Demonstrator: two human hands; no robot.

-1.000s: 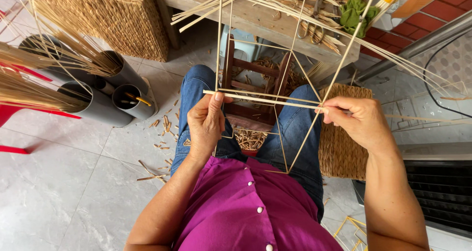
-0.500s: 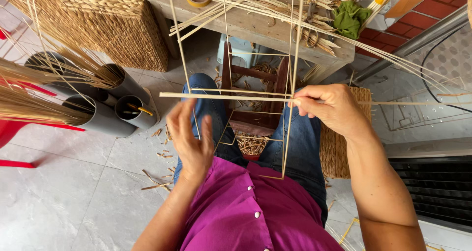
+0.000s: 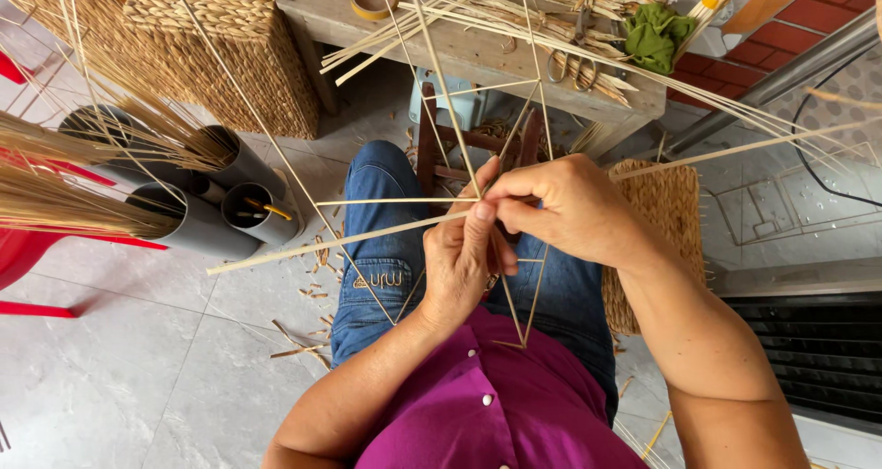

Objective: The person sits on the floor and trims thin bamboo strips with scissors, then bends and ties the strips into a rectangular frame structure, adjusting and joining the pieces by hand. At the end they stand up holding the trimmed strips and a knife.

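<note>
Open grey floor tiles point(image 3: 138, 377) lower left of frame: widest free room. Left edge blocked by grey tubes point(image 3: 197, 221) bristling with straw bundles point(image 3: 55, 184). Upper left closed off by woven baskets point(image 3: 230, 37). Top centre barred by wooden bench point(image 3: 478, 56) heaped with reed strips point(image 3: 551, 19), scissors point(image 3: 574, 65). Centre crossed by thin reed splints point(image 3: 340, 239) fanning outward. Right side hemmed by woven mat point(image 3: 675, 203), dark grate point(image 3: 818, 359).

A weaving workshop: woven baskets point(image 3: 225, 42), reed bundles point(image 3: 55, 184), cluttered workbench point(image 3: 478, 51).
</note>
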